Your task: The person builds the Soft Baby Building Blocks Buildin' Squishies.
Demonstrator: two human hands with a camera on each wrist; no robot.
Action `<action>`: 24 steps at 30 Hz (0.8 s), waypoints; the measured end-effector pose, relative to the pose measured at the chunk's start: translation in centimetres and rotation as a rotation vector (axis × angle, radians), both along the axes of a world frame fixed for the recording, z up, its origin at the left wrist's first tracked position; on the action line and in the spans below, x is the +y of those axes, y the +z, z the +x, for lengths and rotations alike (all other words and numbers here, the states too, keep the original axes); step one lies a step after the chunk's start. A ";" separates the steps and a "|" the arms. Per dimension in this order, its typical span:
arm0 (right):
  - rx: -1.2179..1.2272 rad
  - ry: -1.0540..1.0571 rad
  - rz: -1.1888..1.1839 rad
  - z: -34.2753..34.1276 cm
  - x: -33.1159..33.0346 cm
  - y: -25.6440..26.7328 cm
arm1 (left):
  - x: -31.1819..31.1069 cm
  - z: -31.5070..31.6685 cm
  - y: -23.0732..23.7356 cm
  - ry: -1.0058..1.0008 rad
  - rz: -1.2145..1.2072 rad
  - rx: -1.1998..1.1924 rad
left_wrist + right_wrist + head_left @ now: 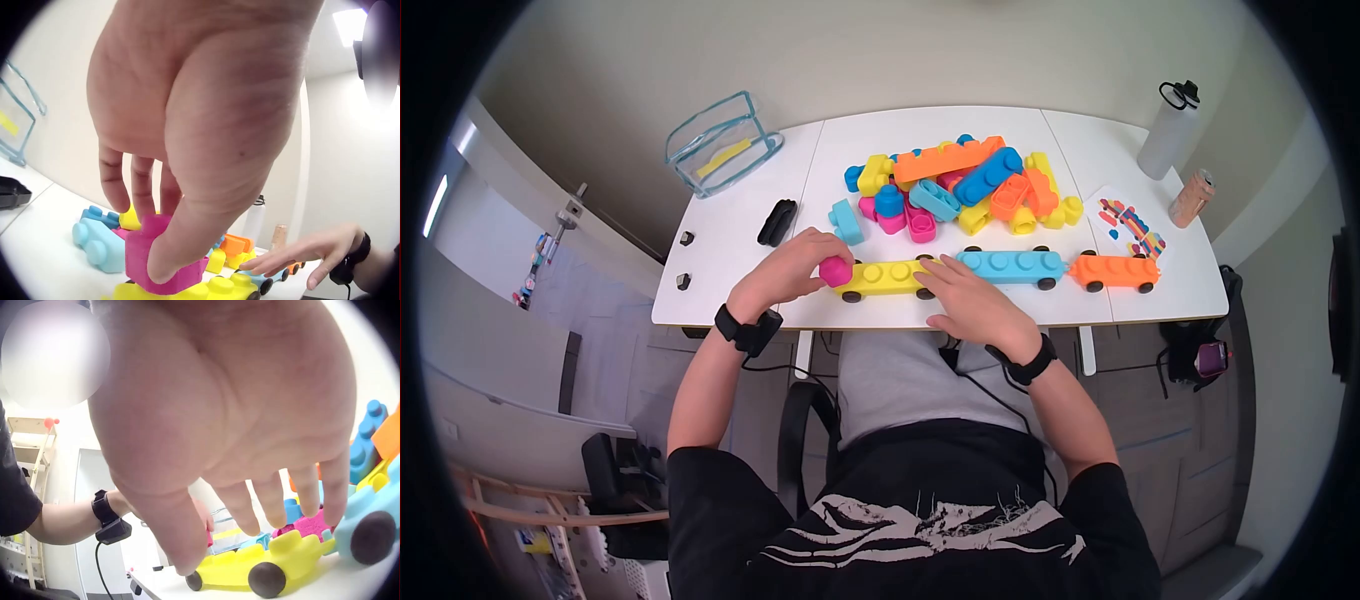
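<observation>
Wall (880, 60) behind white table (725, 260), left hand (788, 272) pinches pink block (836, 271), right hand (985, 308) outstretched, perhaps touching yellow car (885, 279)

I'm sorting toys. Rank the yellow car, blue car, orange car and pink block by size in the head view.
1. Blue car and yellow car: too alike to rank.
2. Orange car.
3. Pink block, partly covered.

I see a clear teal-trimmed bag (712, 140) at the table's (730, 290) far left corner, a black case (777, 222) in from the left edge, two dark items (684, 282) along that edge. Far right corner: I've got a pale bottle (1166, 145), a can (1192, 198) near it by the right edge.
</observation>
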State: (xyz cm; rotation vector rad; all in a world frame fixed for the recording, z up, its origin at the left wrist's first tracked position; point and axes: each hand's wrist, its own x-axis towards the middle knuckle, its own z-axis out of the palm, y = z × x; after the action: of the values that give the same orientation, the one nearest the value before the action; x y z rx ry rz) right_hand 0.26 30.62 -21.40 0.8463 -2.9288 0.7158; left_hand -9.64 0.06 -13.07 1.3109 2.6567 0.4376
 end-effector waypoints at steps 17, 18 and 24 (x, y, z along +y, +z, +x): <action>0.145 -0.060 -0.038 0.4 -1.4 -3.3 | 1.8 1.1 -3.6 0.050 0.062 0.175; 0.158 -0.079 -0.044 0.4 -1.6 -3.7 | 1.8 1.2 -3.5 0.060 0.062 0.189; 0.106 -0.064 0.004 1.5 -0.3 -1.3 | 2.3 2.0 -2.0 0.020 -0.055 0.184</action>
State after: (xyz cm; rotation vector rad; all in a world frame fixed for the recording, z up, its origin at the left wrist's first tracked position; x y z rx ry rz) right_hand 1.78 30.32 -22.73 0.7615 -2.8499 0.6412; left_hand -7.69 2.34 -15.08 1.3706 2.8105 0.2549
